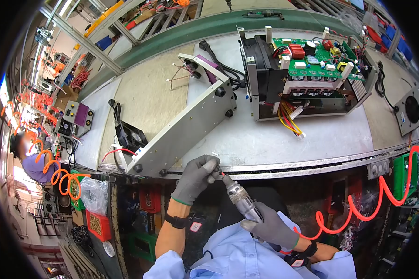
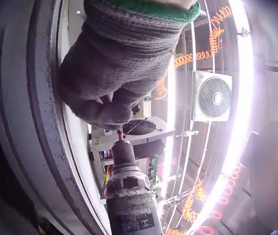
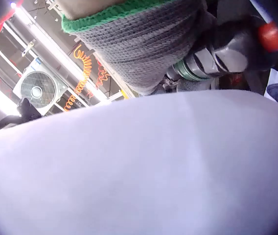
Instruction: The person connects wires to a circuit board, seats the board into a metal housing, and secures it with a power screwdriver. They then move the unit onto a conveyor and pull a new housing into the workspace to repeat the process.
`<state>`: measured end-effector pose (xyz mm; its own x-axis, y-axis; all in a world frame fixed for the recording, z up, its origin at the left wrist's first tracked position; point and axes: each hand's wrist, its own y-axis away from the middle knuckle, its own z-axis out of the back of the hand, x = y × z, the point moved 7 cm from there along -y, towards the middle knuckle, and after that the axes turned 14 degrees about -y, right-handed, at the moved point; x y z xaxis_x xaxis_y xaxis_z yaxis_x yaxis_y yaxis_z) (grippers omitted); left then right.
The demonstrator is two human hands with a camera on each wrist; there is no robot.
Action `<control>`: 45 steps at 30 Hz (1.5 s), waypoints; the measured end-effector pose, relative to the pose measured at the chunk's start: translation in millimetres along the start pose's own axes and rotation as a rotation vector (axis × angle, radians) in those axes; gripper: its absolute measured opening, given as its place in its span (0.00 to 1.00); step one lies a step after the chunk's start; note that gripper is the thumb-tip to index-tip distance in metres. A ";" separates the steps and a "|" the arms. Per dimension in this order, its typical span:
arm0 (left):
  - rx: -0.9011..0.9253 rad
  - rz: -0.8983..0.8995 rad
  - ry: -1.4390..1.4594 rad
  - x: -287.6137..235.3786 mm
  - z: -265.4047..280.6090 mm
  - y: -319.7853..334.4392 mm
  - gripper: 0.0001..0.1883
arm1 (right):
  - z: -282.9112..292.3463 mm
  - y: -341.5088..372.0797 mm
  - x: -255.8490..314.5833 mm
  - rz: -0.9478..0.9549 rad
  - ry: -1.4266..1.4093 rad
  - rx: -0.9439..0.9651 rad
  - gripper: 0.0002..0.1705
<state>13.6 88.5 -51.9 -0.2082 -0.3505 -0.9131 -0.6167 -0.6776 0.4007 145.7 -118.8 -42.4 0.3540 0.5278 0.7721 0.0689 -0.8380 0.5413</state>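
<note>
My right hand (image 1: 273, 227), in a grey knitted glove, grips a worn metal air screwdriver (image 1: 241, 200) that points up and left, with a red bit (image 2: 121, 134) at its nose. Curled fingers of my gloved left hand (image 1: 196, 178) pinch at the bit's tip; I cannot tell whether a small screw is between them. Both hands are in front of the bench edge. Just beyond the left hand, a grey metal chassis panel (image 1: 186, 128) with black feet stands on the bench. In the right wrist view a pale sleeve hides most of the right hand, beside the hose fitting (image 3: 227, 56).
An opened unit with a green circuit board (image 1: 312, 58) stands on the bench (image 1: 284, 149) at the back right. Black fans (image 1: 130, 136) and cables lie left of the panel. An orange coiled hose (image 1: 354, 211) crosses at right. A red screw bin (image 1: 97, 224) sits lower left.
</note>
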 end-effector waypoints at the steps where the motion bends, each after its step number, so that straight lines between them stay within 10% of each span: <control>1: 0.008 -0.008 0.016 2.5 1.6 2.1 0.14 | -1.4 1.3 0.9 -0.038 -0.069 0.031 0.27; 6: -0.101 0.129 -0.159 7.4 6.1 9.3 0.13 | -4.2 0.2 1.3 -0.101 -0.148 0.054 0.25; 12: -0.529 -0.597 -1.443 -45.0 -14.9 -2.9 0.09 | 4.4 -10.3 17.7 -0.069 -0.098 -0.083 0.23; 19: -0.510 -0.738 -1.398 -88.6 -5.1 13.0 0.15 | 8.5 -13.3 30.6 -0.034 -0.108 -0.104 0.21; 24: -0.895 -0.992 -1.640 -203.4 -0.5 44.2 0.05 | 2.0 -29.0 25.9 -0.035 -0.077 -0.066 0.20; 38: -0.401 -0.566 -1.386 -213.4 36.5 17.0 0.05 | -7.4 -39.3 8.4 -0.104 -0.113 0.000 0.22; 45: 0.021 0.189 -1.136 -189.4 60.0 -78.1 0.08 | -12.7 -44.3 4.3 -0.106 -0.129 -0.002 0.25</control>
<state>55.6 246.7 85.3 -0.8562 0.3462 -0.3834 -0.5126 -0.6619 0.5469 132.3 -77.6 -58.8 0.4619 0.5908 0.6615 0.1108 -0.7785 0.6178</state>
